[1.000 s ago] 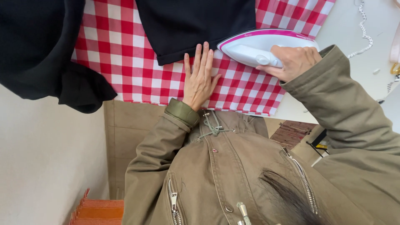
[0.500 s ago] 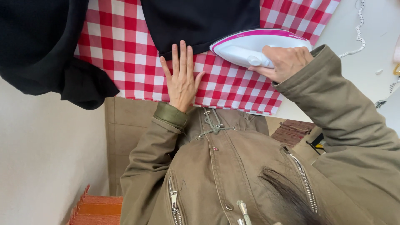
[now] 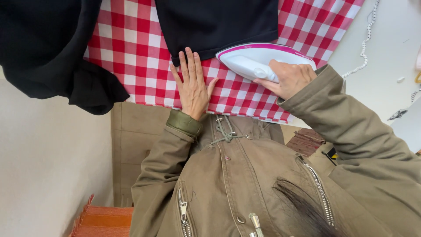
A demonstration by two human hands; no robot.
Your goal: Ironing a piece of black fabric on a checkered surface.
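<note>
Left hand (image 3: 192, 85) flat, fingers (image 3: 187, 66) straight and together, pressing checked cloth (image 3: 131, 52), tips touching black garment (image 3: 219, 22), right hand (image 3: 289, 79) closed round one iron (image 3: 254, 61) at garment's hem

Surface: ironing board (image 3: 131, 66) under a red-and-white checked cover.
Far edge, middle: black garment (image 3: 219, 22) spread flat.
Left edge: black cloth (image 3: 48, 48) draped over and hanging down.
Right of middle: white-and-pink iron (image 3: 256, 59) resting partly on the black garment's hem.
Near edge: left hand (image 3: 191, 85) lying flat.
</note>
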